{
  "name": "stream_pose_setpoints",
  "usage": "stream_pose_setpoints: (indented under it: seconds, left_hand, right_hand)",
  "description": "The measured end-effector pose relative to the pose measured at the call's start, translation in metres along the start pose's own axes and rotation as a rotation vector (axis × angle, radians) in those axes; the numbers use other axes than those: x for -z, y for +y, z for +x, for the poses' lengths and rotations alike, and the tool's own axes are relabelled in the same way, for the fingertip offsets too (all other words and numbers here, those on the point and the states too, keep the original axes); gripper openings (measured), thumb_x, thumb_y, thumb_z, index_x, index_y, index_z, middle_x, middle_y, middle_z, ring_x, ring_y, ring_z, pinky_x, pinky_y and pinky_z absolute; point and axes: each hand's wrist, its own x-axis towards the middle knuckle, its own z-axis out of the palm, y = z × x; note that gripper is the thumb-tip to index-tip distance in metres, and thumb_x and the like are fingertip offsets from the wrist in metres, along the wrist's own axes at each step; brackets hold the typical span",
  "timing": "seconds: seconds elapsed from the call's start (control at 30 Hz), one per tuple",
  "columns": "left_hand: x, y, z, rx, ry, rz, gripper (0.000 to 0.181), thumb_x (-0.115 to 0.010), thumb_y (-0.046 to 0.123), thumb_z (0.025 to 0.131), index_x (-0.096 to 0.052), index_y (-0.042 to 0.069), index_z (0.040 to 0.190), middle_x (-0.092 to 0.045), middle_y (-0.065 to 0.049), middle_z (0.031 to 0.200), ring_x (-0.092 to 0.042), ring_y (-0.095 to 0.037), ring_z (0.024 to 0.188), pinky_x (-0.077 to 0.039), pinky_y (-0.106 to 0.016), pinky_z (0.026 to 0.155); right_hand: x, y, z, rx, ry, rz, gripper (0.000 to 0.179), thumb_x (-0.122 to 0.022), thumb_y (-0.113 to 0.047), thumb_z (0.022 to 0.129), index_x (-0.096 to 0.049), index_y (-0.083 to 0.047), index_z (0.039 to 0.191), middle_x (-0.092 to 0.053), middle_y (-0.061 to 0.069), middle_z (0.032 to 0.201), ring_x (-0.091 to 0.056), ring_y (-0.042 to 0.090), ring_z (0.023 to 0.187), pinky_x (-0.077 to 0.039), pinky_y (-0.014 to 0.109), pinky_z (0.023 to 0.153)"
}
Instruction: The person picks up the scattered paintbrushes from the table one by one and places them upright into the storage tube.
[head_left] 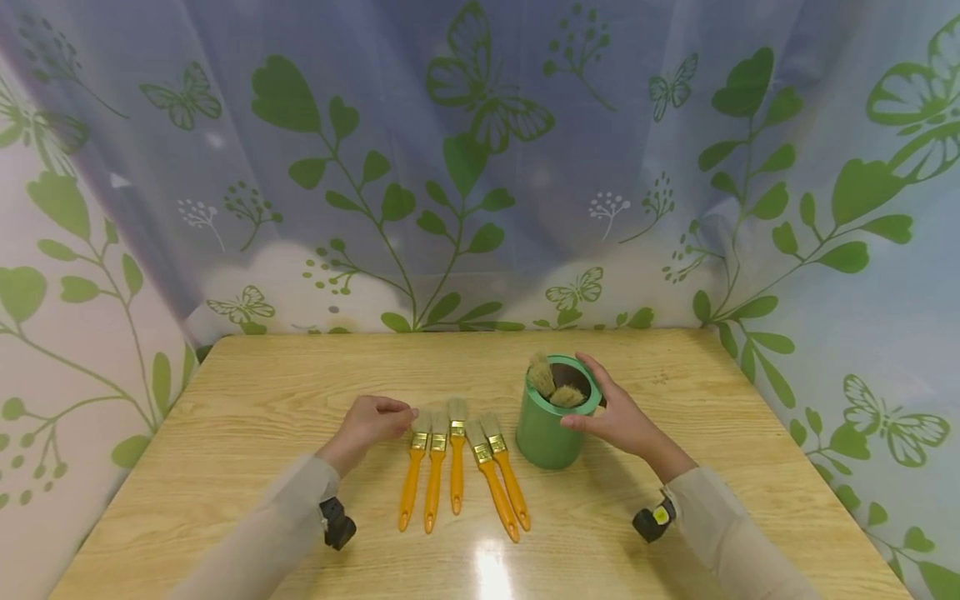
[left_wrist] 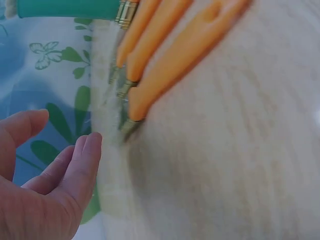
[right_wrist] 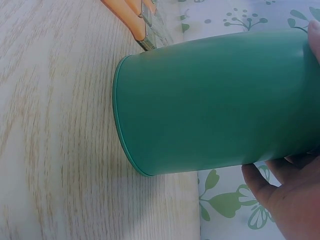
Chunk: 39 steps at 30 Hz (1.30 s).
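Several paintbrushes (head_left: 435,479) with orange handles and pale bristles lie fanned out on the table, bristles toward the back. My left hand (head_left: 375,421) hovers by the leftmost brush's bristles. In the left wrist view, thumb and fingers of that hand (left_wrist: 55,180) are apart with nothing between them. A green can (head_left: 551,437) stands upright right of the brushes. Two more brush heads (head_left: 542,375) poke out of its mouth, bristles up; their handles are hidden inside. My right hand (head_left: 622,417) holds the can near its rim, thumb at the front and fingers behind.
The wooden table (head_left: 300,375) reaches back to a curtain (head_left: 360,167) printed with green leaves and butterflies, which also hangs on both sides. A black device (head_left: 337,523) sits on the left wrist and another (head_left: 654,518) on the right.
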Motion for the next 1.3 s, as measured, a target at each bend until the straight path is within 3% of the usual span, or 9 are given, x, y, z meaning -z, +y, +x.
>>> stream_pose_setpoints:
  seconds: [0.33,0.5,0.7,0.87,1.1,1.3]
  left_hand:
    - [-0.006,-0.019,0.001,0.001,0.021,0.053,0.035,-0.067,0.011,0.089,-0.061,-0.013,0.113,-0.064,-0.024,0.111,-0.067,-0.031,0.095,-0.057,-0.038,0.083]
    - [-0.010,-0.023,0.003,0.041,0.033,0.075,0.035,-0.069,0.011,0.087,-0.062,-0.013,0.112,-0.065,-0.021,0.107,-0.066,-0.023,0.090,-0.057,-0.034,0.080]
    - [-0.013,-0.024,0.002,0.028,0.058,0.095,0.033,-0.072,0.009,0.083,-0.064,-0.012,0.107,-0.068,-0.019,0.098,-0.067,-0.021,0.083,-0.058,-0.033,0.075]
    - [-0.018,-0.026,0.002,-0.012,0.118,0.203,0.030,-0.078,0.011,0.078,-0.068,-0.008,0.099,-0.071,-0.012,0.085,-0.067,-0.018,0.074,-0.057,-0.031,0.068]
    - [-0.024,-0.027,0.006,-0.069,0.162,0.375,0.032,-0.085,0.015,0.071,-0.068,-0.005,0.090,-0.071,-0.009,0.081,-0.065,-0.017,0.074,-0.055,-0.031,0.065]
    - [-0.024,-0.029,0.010,-0.057,0.173,0.403,0.030,-0.086,0.014,0.069,-0.069,-0.003,0.087,-0.070,-0.008,0.079,-0.062,-0.016,0.070,-0.052,-0.027,0.059]
  right_hand:
    - [0.000,-0.001,0.000,-0.004,0.003,0.014,0.098,-0.077,-0.031,0.082,-0.011,-0.025,0.155,-0.029,0.018,0.152,-0.036,0.042,0.134,-0.037,0.063,0.101]
    - [0.000,-0.001,-0.001,-0.006,0.009,0.018,0.099,-0.077,-0.033,0.082,-0.011,-0.025,0.155,-0.030,0.018,0.152,-0.035,0.043,0.134,-0.035,0.064,0.102]
    - [-0.001,-0.001,-0.001,-0.005,0.017,0.025,0.098,-0.078,-0.034,0.081,-0.012,-0.026,0.154,-0.031,0.017,0.151,-0.037,0.042,0.133,-0.037,0.063,0.101]
    - [-0.001,0.000,-0.001,0.002,0.017,0.030,0.098,-0.078,-0.033,0.081,-0.012,-0.026,0.154,-0.033,0.017,0.150,-0.038,0.042,0.133,-0.036,0.063,0.101]
    - [-0.001,0.000,0.000,0.011,0.017,0.028,0.098,-0.078,-0.033,0.082,-0.012,-0.025,0.154,-0.032,0.017,0.150,-0.039,0.042,0.132,-0.036,0.063,0.101]
    - [-0.002,0.000,0.000,0.027,0.018,0.027,0.098,-0.077,-0.032,0.082,-0.012,-0.023,0.154,-0.033,0.018,0.150,-0.038,0.041,0.132,-0.036,0.063,0.102]
